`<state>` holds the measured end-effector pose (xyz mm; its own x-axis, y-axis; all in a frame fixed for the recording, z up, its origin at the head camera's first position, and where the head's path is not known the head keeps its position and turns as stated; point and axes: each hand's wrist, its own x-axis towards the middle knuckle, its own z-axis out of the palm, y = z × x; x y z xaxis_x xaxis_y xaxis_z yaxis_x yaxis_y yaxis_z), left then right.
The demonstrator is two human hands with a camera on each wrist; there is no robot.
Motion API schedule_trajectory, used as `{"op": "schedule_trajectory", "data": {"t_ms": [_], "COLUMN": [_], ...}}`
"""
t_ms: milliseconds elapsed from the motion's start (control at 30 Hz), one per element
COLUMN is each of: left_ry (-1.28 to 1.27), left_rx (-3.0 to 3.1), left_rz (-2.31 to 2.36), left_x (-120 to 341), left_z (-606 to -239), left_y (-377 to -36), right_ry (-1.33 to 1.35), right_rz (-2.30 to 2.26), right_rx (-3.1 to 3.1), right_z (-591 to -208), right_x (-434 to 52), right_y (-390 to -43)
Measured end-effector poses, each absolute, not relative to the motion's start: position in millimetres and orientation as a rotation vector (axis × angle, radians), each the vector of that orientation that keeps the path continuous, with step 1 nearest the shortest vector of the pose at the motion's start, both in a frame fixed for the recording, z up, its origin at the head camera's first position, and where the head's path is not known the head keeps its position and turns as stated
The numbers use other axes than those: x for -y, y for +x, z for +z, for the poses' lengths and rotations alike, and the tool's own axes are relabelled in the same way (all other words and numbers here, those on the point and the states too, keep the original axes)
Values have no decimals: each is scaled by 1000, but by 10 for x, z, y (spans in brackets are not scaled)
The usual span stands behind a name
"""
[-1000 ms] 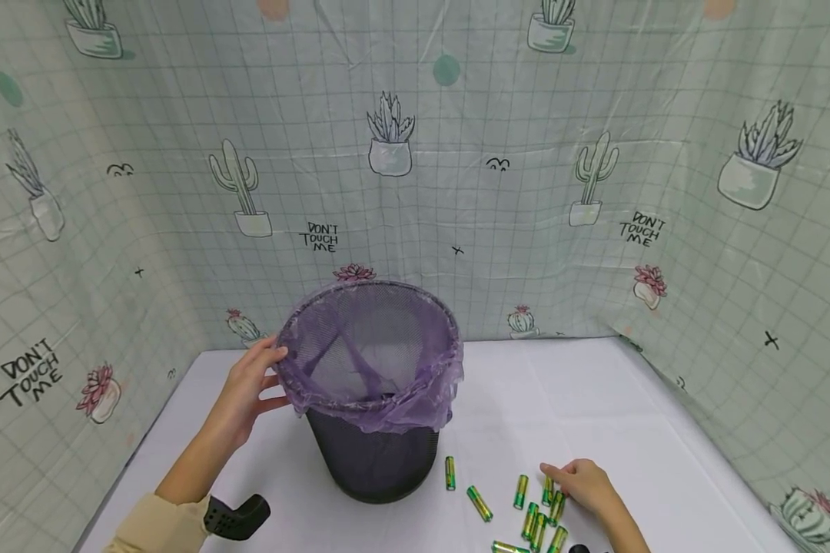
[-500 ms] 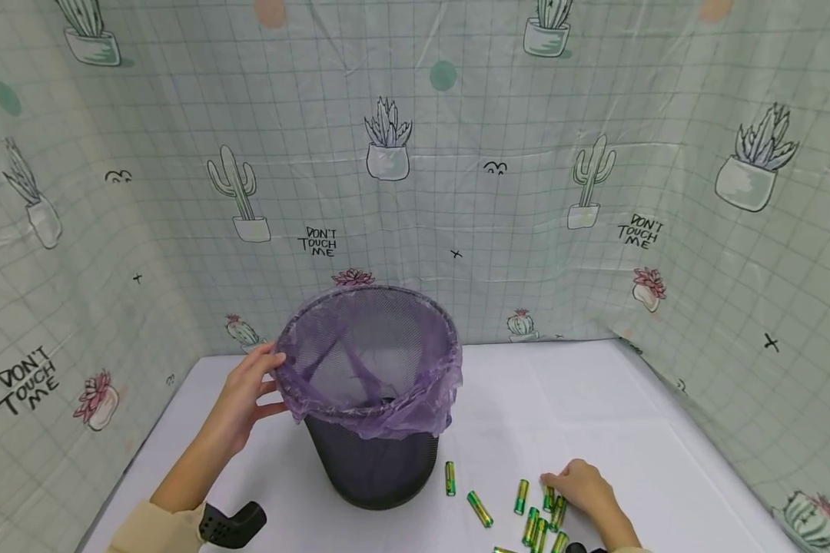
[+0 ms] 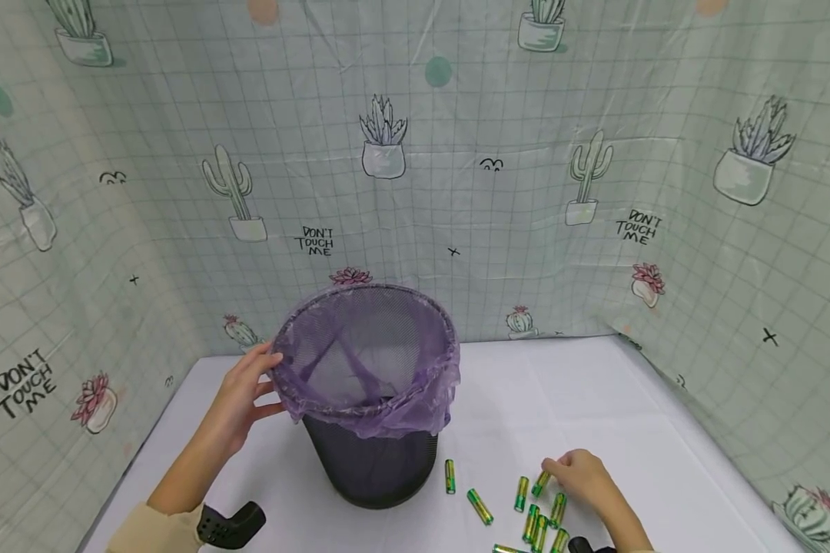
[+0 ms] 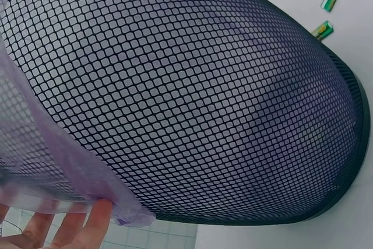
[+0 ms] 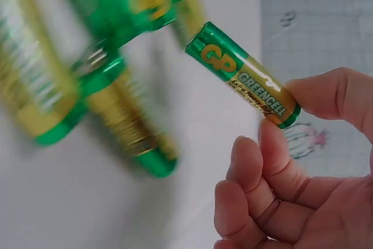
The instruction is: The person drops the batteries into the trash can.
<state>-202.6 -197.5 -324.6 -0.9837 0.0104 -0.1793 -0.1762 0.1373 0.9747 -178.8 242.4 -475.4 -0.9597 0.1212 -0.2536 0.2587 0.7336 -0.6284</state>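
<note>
My right hand (image 3: pixel 581 478) has just lifted one green-and-gold cylindrical battery (image 5: pixel 243 76) clear of the loose pile of batteries (image 3: pixel 536 514) on the white table (image 3: pixel 595 415) — half a second ago it was still down among them. Fingertip and thumb now pinch its end. My left hand (image 3: pixel 245 392) keeps its relaxed fingers on the purple-lined black mesh wastebasket (image 3: pixel 370 384) — so one battery is up, the rest wait.
</note>
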Motion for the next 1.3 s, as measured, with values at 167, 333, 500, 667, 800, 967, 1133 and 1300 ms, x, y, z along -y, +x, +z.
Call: {"op": "schedule_trajectory", "data": {"t_ms": [167,333,500,667,800,967,1133,1300], "left_ry": [-157,-149,-147,-151,-152,-152,-146,-144], "left_rx": [-2272,-2272,-2273,-2284,-2285,-2278,-2287,-2276], "left_rz": [1958,1965,1968,1956,1952,1959,1953,1965], "left_x": [1979,1973,1973,1977,1978,1983,1983,1975], "left_z": [-3250,-3242,-3237,-3245,-3249,-3251,-3256,-3251], "left_y": [-2023,-2029,-2039,-2035,-2026,-2027,-2033,-2033], "right_ry": [246,157,55,-41,-155,-263,-371,-471], "right_rz": [-1193,-1359,-1487,-1629,-1745,-1807,-1817,-1848], "right_rx": [-2757,-2773,-2798,-2789,-2771,-2774,-2807,-2815], "right_z": [-4427,-3989,-3585,-3300,-3155,-3061,-3012,-2979], "right_x": [-2280,-2104,-1926,-1747,-1613,-1477,-1381,-1283], "right_y": [-1786,-1776,-1744,-1713,-1710,-1749,-1784,-1798]}}
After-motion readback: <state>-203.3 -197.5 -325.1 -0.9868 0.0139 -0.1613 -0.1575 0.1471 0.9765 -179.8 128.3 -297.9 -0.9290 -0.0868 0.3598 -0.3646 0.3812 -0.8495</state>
